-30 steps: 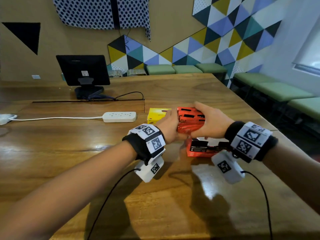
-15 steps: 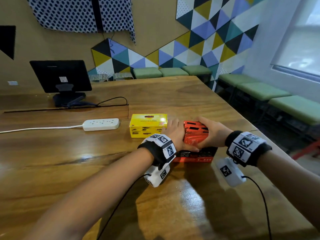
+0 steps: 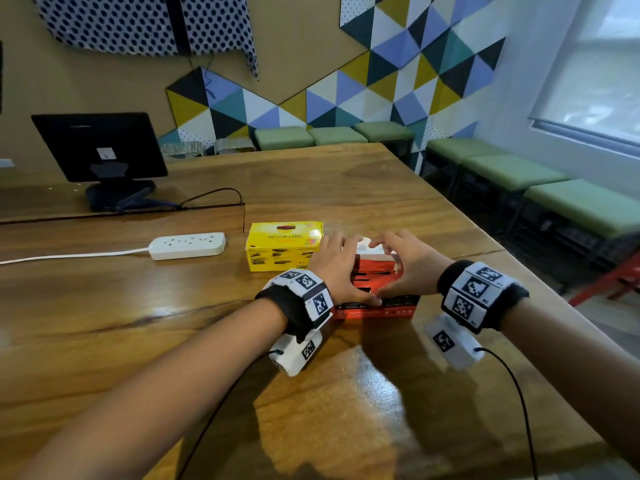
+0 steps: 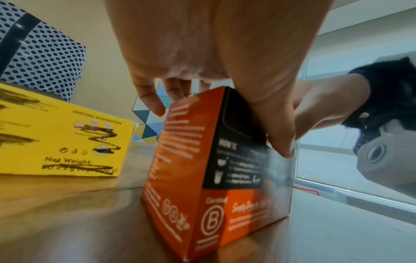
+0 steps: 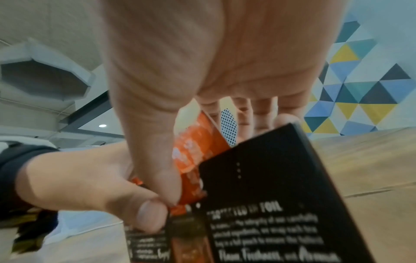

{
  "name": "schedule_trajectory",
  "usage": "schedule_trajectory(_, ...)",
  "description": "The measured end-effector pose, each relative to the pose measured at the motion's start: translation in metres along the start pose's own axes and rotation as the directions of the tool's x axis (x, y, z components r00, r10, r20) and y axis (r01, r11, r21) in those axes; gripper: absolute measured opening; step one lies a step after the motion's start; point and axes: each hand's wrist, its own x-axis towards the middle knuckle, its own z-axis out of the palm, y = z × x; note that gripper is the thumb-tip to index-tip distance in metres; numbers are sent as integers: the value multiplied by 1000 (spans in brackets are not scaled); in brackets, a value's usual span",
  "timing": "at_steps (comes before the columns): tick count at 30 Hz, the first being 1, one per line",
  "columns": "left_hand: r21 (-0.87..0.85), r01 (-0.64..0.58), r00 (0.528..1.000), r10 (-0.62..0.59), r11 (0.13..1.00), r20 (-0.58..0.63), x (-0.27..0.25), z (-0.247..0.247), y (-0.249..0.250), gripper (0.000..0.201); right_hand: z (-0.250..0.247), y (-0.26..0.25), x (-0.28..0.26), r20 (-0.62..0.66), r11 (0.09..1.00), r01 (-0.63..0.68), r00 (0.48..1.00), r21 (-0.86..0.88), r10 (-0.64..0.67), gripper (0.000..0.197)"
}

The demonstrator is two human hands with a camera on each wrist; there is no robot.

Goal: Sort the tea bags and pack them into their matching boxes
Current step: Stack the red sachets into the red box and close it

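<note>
An orange box (image 3: pixel 377 308) stands open on the wooden table (image 3: pixel 173 323), with a stack of orange tea bags (image 3: pixel 375 271) down inside it. My left hand (image 3: pixel 349 270) straddles the box top, thumb on its near face and fingers over the far edge. My right hand (image 3: pixel 393 268) cups the stack from the right; in the right wrist view its thumb presses an orange tea bag (image 5: pixel 195 151) at the box (image 5: pixel 270 195) rim. The thumbs meet at the near side. A yellow box (image 3: pixel 284 245) sits shut just left of the orange box (image 4: pixel 191 178).
A white power strip (image 3: pixel 188 244) with its cable lies left of the yellow box. A black monitor (image 3: pixel 100 147) stands at the far left. The table's right edge runs close beside my right wrist, with green benches (image 3: pixel 554 188) beyond it.
Both hands have come down with the stack of orange tea bags, from above the orange box into it. The view has swung right, so the yellow box now shows in full.
</note>
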Motion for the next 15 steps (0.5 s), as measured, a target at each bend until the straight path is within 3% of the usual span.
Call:
schedule_trajectory(3,41,19,998,-22,999,61,-4,3,-3,114,13,2,-13,-115,972,174,974,-157,-193,79)
schedule_trajectory(5,17,18,995,-20,1000,95,-5,7,-6,113,25,1,-23,-142,931,217,953,-293,-267,78)
schedule_trajectory(7,-58,31,994,-24,998,103,-7,9,-6,110,35,1,-31,-119,917,189,963,-351,-244,81)
schedule_trajectory(11,-152,71,988,-48,986,146,-9,9,-4,113,51,5,-34,71,832,144,990,-536,-125,95)
schedule_trajectory(15,-197,97,985,-65,976,160,-12,7,-3,119,48,3,-30,44,874,116,993,-472,-109,82)
